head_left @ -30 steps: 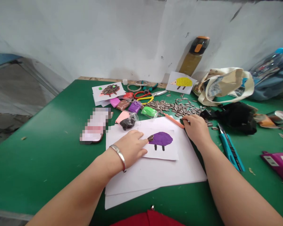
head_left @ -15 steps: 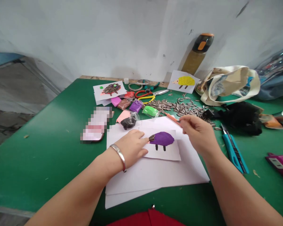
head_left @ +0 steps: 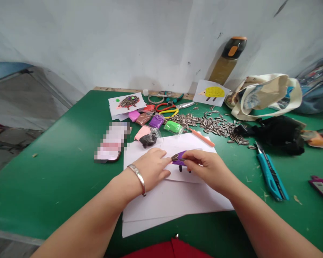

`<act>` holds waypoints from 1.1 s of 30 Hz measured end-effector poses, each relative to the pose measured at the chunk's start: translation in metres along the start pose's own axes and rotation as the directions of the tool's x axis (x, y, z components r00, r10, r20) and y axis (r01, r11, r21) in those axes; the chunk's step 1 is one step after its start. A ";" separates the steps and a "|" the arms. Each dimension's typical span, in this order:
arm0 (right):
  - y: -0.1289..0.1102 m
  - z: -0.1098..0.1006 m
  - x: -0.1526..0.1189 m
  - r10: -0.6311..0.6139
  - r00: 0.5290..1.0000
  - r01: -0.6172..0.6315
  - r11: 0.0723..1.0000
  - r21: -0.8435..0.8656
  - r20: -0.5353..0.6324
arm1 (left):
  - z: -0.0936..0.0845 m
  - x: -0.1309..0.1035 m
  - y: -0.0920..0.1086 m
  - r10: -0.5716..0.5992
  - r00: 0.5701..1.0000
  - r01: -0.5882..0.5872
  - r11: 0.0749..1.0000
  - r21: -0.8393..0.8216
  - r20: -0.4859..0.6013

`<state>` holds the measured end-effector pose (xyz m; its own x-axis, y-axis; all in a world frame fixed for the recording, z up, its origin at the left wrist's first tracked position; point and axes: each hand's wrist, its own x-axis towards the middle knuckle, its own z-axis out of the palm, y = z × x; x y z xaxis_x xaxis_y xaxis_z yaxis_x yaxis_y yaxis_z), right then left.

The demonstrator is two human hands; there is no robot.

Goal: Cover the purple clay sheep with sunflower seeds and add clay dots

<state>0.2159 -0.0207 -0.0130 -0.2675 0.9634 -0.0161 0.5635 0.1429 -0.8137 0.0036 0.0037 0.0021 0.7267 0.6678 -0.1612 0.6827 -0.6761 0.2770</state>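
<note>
In the head view, my left hand (head_left: 152, 168), a silver bangle at its wrist, lies with fingers outstretched on the left side of a white card (head_left: 177, 175). On that card is a purple clay hedgehog (head_left: 179, 155) with black legs; several sunflower seeds (head_left: 174, 157) sit at its head end. My right hand (head_left: 207, 165) is closed in a pinch over the purple body, a sunflower seed (head_left: 182, 159) at its fingertips. The fingers cover the body's right part. Behind that hand an orange stick-like tool (head_left: 202, 137) rests on the paper sheets (head_left: 161, 200).
Beyond the paper lie bagged clay lumps (head_left: 156, 121), scissors (head_left: 168, 109) and a sunflower seed pile (head_left: 215, 125). A phone (head_left: 111, 143) is at left. At right are a utility knife (head_left: 271, 175) with its blade out, a black pouch (head_left: 280, 134) and a cloth bag (head_left: 266, 96).
My right hand has moved left and nearer, from the orange tool's end to the purple hedgehog. The tool now shows whole on the paper. My left hand stays on the card.
</note>
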 end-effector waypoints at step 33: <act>0.002 0.013 0.001 -0.236 0.971 0.238 0.949 -0.205 0.033 | -0.003 0.000 0.000 0.004 1.000 -0.004 1.000 -0.005 0.015</act>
<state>0.2064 -0.0226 -0.0222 -0.4189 0.8943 0.1573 0.6315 0.4114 -0.6572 0.0035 0.0044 0.0046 0.7306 0.6603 -0.1740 0.6793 -0.6772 0.2826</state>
